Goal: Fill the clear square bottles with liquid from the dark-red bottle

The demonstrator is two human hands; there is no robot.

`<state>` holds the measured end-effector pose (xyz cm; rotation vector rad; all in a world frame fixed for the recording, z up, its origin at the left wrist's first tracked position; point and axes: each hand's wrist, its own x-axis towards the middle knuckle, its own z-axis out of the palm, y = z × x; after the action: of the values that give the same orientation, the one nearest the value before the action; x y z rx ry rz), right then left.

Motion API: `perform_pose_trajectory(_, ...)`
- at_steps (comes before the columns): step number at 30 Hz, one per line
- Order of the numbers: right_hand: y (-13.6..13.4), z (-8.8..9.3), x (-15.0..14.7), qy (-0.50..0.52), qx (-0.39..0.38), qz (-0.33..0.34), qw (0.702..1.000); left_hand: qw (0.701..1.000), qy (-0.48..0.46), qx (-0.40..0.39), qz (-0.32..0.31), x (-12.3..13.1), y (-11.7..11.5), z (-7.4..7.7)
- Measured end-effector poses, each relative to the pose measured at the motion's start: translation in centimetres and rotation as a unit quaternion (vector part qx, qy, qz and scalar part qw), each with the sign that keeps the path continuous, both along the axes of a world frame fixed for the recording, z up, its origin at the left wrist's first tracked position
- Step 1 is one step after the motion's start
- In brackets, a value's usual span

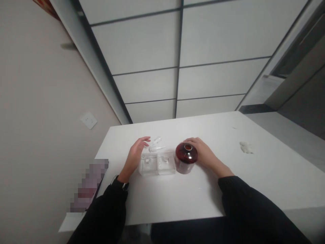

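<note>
A squat jar (184, 166) with a clear-looking body and a glossy dark red top stands on the white table (175, 200). A round hole with a pale rim shows in the middle of that top. My right hand (201, 150) is curled round the jar's far right side, its fingers partly hidden behind it. Left of the jar, close against it, lies a clear two-part tray (157, 173) with small round features inside. My left hand (135, 154) hovers or rests at the tray's left side, fingers apart and holding nothing. Just beyond the tray lie small clear dropper-like pieces (156, 148).
A crumpled whitish scrap (245, 147) lies on the table's right side. At the left edge is a purplish blurred-out object (88, 186). Beyond the table stand white panelled doors (147, 44); a wall with a socket (88, 120) is on the left.
</note>
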<state>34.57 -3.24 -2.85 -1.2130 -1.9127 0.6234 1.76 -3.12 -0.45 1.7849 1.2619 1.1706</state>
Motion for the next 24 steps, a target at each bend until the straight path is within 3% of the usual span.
perform_pose_trajectory(6, 0.0, 0.2, 1.0, -0.028, -0.013, -0.002, 1.000, 1.000, -0.022, -0.009, 0.002, 0.3, -0.3, 0.6)
perform_pose_trajectory(15, -1.1, -0.2, 2.3, 0.048, -0.010, -0.100, 0.994, 0.994, -0.069, -0.056, -0.067, 0.7, -0.5, 1.0)
perform_pose_trajectory(20, -2.1, 2.0, 2.3, 0.128, -0.014, -0.125, 0.984, 0.971, -0.116, -0.137, -0.160, 1.0, -1.0, 1.3)
perform_pose_trajectory(24, -3.3, 4.3, 1.7, 0.204, -0.026, -0.131, 0.970, 0.972, -0.083, -0.143, -0.169, 0.9, -1.3, 1.5)
